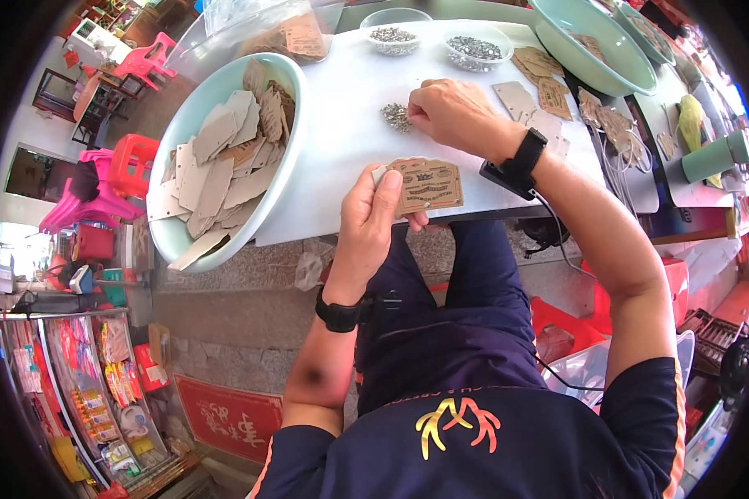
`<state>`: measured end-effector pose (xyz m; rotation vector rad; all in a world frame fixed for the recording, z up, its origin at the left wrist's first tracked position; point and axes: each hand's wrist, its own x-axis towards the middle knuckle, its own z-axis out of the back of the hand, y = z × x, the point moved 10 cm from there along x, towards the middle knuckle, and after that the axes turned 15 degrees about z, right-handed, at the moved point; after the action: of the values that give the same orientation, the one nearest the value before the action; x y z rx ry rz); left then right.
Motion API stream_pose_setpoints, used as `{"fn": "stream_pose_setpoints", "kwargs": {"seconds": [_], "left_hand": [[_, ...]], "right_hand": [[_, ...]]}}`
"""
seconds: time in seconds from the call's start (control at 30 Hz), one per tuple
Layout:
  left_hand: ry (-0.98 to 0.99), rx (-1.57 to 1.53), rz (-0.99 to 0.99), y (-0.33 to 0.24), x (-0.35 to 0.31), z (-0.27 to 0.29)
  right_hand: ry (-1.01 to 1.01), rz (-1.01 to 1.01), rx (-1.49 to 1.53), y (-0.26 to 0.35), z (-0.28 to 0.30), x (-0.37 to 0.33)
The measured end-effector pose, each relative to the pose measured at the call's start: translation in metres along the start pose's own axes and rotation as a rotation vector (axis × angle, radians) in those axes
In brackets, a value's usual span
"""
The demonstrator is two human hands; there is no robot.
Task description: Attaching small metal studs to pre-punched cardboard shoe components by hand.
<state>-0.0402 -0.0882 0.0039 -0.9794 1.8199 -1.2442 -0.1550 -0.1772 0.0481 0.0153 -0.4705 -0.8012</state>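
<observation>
My left hand grips a brown printed cardboard tag at its left edge, thumb on top and fingers beneath. The tag hangs over the table's near edge with its printed face up. Beyond it, my right hand rests at a small heap of shiny metal bits on the white tabletop. Its fingers are curled and closed at the heap; what they pinch, if anything, is hidden. To the left, a pale green basin holds several loose cardboard tags, many with plain grey backs up.
Two clear tubs of metal bits stand at the far side. Several tags lie right of my right hand. A second green basin and a green bottle are farther right. A cable runs from my right wrist.
</observation>
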Motion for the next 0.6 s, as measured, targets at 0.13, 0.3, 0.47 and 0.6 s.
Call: {"fn": "stream_pose_setpoints", "kwargs": {"seconds": [0.13, 0.3, 0.47, 0.6], "left_hand": [[-0.008, 0.016, -0.016, -0.001, 0.0, -0.002], [-0.029, 0.084, -0.047, -0.002, -0.001, -0.001], [0.011, 0.085, -0.043, -0.005, -0.001, -0.01], [0.017, 0.117, -0.042, -0.003, -0.002, -0.009]], "right_hand": [[0.098, 0.027, -0.114, 0.001, -0.004, 0.003], [0.024, 0.008, 0.007, 0.003, 0.013, -0.003], [0.021, -0.055, 0.015, -0.016, 0.023, -0.017], [-0.026, -0.024, 0.096, -0.011, 0.022, -0.011]]}}
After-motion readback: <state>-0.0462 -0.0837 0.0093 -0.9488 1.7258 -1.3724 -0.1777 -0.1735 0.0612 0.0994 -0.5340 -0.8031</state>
